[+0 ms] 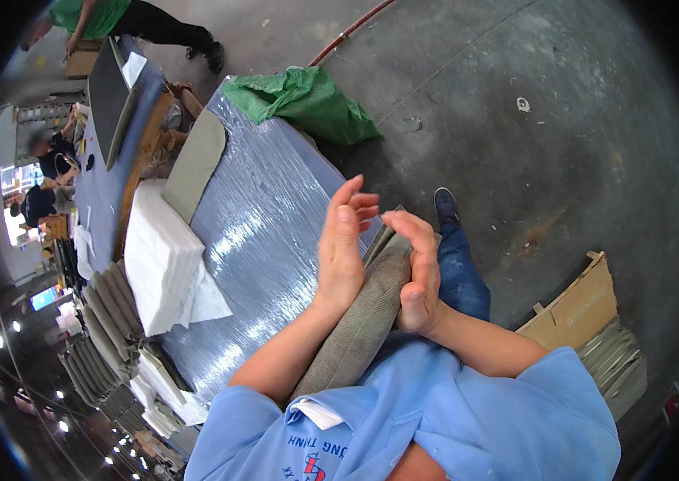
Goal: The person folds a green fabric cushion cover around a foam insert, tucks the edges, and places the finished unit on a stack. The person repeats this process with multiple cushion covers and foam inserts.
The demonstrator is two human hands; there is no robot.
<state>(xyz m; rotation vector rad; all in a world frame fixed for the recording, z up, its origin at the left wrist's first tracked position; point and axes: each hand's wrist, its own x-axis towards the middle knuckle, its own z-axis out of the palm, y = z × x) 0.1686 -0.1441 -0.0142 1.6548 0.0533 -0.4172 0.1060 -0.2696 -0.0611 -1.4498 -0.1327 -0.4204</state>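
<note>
A long grey-green cushion (pixel 359 325) stands on edge between the person's two hands, its lower end against the front of the blue shirt (pixel 475 409) and its upper end pointing away from the body. The left hand (pixel 342 244) is open, with fingers stretched out beyond the palm and its heel at the cushion's left side. The right hand (pixel 419 268) is open too but more cupped, its palm turned to the right side and its fingers bent toward the top end. Neither hand closes round the cushion; how firmly they press it cannot be told.

To the left is a desk (pixel 255 216) covered in shiny clear film. On it lie a pile of white padding sheets (pixel 165 260), an olive panel (pixel 197 164) and, at the far end, a crumpled green bag (pixel 303 100). More cushions (pixel 111 317) stand in a row near the padding. On the floor (pixel 548 160) at the right, a cardboard box (pixel 576 305) sits beside a stack of folded pieces (pixel 616 361). A person in a green top (pixel 99 18) is at a farther desk (pixel 127 180).
</note>
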